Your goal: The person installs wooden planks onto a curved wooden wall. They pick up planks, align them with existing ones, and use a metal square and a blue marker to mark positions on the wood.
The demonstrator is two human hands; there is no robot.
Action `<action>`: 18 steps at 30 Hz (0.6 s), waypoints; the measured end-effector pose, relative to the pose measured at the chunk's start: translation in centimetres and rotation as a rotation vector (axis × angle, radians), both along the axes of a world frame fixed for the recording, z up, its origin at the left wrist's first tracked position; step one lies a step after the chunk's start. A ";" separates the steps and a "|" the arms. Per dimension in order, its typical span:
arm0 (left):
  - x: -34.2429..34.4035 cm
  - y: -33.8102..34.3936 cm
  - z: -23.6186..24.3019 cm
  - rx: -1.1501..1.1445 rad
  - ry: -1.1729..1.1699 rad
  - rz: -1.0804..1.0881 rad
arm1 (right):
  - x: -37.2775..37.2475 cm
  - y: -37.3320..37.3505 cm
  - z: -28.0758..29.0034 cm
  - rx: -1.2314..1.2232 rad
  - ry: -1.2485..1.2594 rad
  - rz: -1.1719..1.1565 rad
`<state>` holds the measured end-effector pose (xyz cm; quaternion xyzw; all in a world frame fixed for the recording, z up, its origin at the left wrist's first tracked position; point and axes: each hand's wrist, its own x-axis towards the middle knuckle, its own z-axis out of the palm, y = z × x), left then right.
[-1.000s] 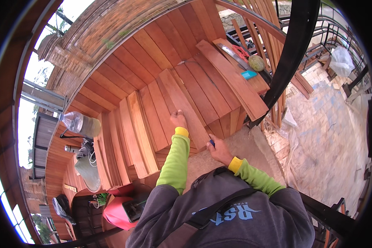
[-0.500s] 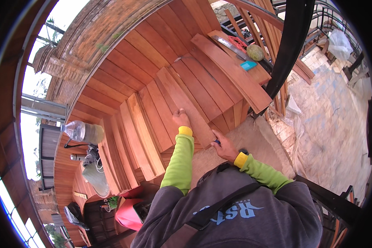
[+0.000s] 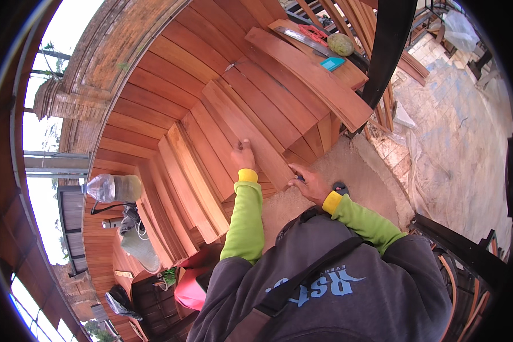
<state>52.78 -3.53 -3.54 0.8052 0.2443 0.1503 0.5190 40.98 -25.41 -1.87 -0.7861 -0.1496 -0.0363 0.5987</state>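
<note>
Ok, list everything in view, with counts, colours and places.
loose board: one, reddish, centre
wooden panelling: many boards, reddish, centre
other boards: several, brown, left
wide board: one, reddish, upper right
flat object: one, turquoise, upper right
round object: one, greenish, upper right
plastic bag: one, whitish, upper right
bottle: one, clear, left
post: one, black, upper right
brick wall: one, orange, upper left
left hand: one, bare, at loose board
right hand: one, bare, holding small blue object
sleeves: two, green, lower centre
</note>
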 end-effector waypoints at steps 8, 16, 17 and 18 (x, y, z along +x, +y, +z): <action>-12.4 -2.2 6.0 0.623 -0.094 -0.669 | -0.5 -0.1 0.1 -0.099 0.199 -0.141; -12.5 -2.8 6.0 0.687 -0.037 -0.763 | -0.5 0.1 -0.4 -0.132 0.264 -0.142; -12.5 -2.8 5.9 0.681 -0.032 -0.775 | -0.6 0.1 -0.7 -0.128 0.263 -0.153; -12.5 -2.8 5.9 0.673 -0.022 -0.770 | -0.6 0.1 -0.8 -0.140 0.272 -0.147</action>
